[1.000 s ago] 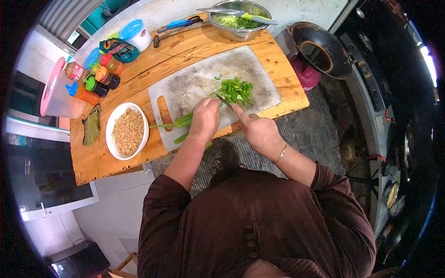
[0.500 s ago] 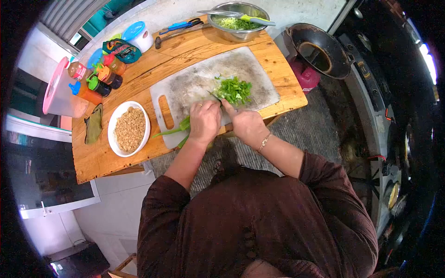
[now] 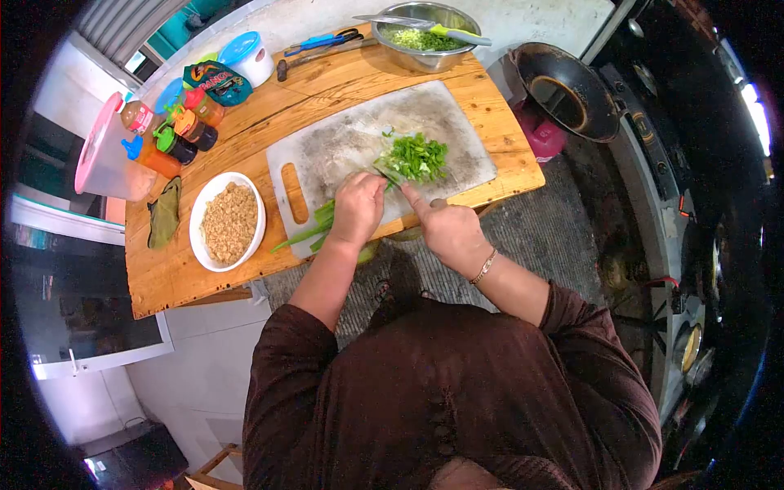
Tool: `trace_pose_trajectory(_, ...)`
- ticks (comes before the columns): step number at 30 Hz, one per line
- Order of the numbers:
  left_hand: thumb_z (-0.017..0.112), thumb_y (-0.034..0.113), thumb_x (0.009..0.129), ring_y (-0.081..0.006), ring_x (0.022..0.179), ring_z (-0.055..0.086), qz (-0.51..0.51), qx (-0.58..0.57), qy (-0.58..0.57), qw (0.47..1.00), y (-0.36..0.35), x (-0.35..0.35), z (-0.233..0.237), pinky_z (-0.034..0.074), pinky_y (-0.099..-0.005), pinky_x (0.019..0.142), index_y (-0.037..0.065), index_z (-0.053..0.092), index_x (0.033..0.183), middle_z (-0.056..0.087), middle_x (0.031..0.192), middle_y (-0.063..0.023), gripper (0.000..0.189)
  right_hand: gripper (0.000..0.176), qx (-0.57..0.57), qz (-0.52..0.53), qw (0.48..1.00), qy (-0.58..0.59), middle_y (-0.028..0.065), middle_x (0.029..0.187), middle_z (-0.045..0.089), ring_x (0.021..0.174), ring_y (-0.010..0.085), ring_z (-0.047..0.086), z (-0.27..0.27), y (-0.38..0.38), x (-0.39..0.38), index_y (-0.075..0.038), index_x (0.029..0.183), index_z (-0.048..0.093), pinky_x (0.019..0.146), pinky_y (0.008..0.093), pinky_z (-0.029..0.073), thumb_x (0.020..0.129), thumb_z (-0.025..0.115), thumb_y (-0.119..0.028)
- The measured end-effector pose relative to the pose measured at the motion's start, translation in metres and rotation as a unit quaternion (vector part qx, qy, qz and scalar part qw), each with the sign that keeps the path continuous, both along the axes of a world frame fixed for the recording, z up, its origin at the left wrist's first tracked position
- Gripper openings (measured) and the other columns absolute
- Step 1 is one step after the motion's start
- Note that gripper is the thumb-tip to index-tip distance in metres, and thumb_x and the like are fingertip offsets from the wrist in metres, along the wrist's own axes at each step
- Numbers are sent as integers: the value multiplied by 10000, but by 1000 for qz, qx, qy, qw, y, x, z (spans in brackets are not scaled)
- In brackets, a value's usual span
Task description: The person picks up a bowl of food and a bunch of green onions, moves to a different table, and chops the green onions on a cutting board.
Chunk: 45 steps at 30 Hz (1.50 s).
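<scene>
Just ahead of the left hand [image 3: 357, 208], fingers curled and pinning long green onion stalks [image 3: 314, 231] to the white plastic cutting board [image 3: 465, 131], I see a chopped green heap [image 3: 416, 157] finished, the right hand [image 3: 447, 229] clenched on a small knife [image 3: 390, 174], and, I judge, the trailing stalks left uncut.

Two hands [image 3: 357, 210] [image 3: 451, 230], two bowls [image 3: 420, 60] [image 3: 194, 237] (one steel); one knife [image 3: 390, 173], board [image 3: 343, 147], stalk bunch [image 3: 314, 230].

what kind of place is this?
Probably a home kitchen: wok beside a stove, cutting board where a knife chops greens, sauce bottles on the wooden table.
</scene>
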<state>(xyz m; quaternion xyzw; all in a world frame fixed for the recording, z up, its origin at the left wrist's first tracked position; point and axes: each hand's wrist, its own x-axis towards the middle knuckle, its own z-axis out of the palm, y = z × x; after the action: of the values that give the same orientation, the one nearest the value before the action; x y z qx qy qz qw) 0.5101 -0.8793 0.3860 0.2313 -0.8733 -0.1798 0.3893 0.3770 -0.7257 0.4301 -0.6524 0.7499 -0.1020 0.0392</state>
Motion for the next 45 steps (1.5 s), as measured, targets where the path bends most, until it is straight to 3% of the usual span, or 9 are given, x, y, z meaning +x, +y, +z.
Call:
trace_pose_trajectory(3, 683, 4, 809, -358, 822, 648, -2, -22, -15, 1000, 3, 0, 7, 529, -429, 751, 28, 683, 836, 676, 840, -141, 37, 664, -64, 26, 997, -19, 151, 764, 686, 669, 295, 698, -14, -8, -1, -100, 1497, 459, 603, 426, 561, 843, 575, -101)
trace_pose_trajectory(9, 659, 19, 791, -357, 868, 614, -26, -37, -29, 999, 9, 3, 9, 518, -441, 788, 10, 671, 887, 626, 900, -144, 97, 664, -34, 20, 999, 8, 166, 750, 699, 694, 298, 710, -19, -33, 3, -77, 1500, 439, 634, 422, 569, 850, 573, -107)
trace_pose_trajectory(15, 621, -25, 783, -366, 942, 615, -29, -8, -41, 999, 7, 9, 0, 520, -443, 846, -7, 705, 993, 630, 1000, -156, 227, 643, 26, 12, 999, -26, 154, 793, 687, 720, 331, 698, -9, -10, -12, -168, 1528, 411, 628, 458, 551, 902, 556, -132)
trace_pose_trajectory(18, 613, -71, 784, -366, 923, 640, -24, -13, -36, 999, 4, 9, 4, 541, -427, 815, -9, 711, 956, 665, 981, -171, 207, 689, -25, 22, 998, -54, 148, 791, 706, 707, 343, 699, -16, -16, -17, -171, 1528, 397, 629, 460, 558, 863, 567, -111)
trace_pose_trajectory(21, 617, -68, 786, -375, 903, 653, -30, -12, -30, 999, -3, 8, 7, 546, -439, 796, -8, 708, 954, 675, 941, -179, 201, 685, 68, -19, 996, -56, 165, 831, 702, 710, 347, 695, 1, -27, -14, -159, 1523, 401, 627, 465, 556, 860, 570, -113)
trace_pose_trajectory(27, 622, -55, 795, -388, 854, 657, -41, 42, -62, 996, -16, 7, 19, 546, -463, 765, -5, 699, 902, 673, 878, -175, 142, 602, -10, -16, 999, -47, 168, 796, 675, 670, 371, 675, 1, -15, -2, -204, 1520, 427, 611, 502, 545, 930, 541, -167)
trace_pose_trajectory(33, 623, -44, 781, -382, 838, 640, -90, 24, -76, 993, -30, 5, 15, 535, -462, 764, -8, 678, 874, 646, 853, -176, 114, 656, 37, -57, 997, -40, 169, 874, 695, 733, 354, 692, 6, -18, 18, -176, 1533, 398, 677, 484, 557, 893, 517, -100)
trace_pose_trajectory(37, 618, -40, 778, -390, 873, 626, -81, 9, -72, 994, -27, 5, 11, 523, -460, 797, -13, 672, 872, 641, 884, -181, 112, 653, 57, -80, 992, -77, 189, 911, 706, 814, 354, 705, -3, -47, 22, -122, 1532, 376, 727, 475, 554, 892, 493, -73)
trace_pose_trajectory(45, 638, 1, 785, -366, 941, 591, -54, -72, -60, 994, -16, 16, 12, 468, -447, 850, 12, 697, 943, 655, 1008, -145, 169, 660, 59, -98, 992, -63, 171, 824, 703, 762, 356, 703, 1, -8, 31, -171, 1536, 379, 689, 484, 552, 896, 534, -123)
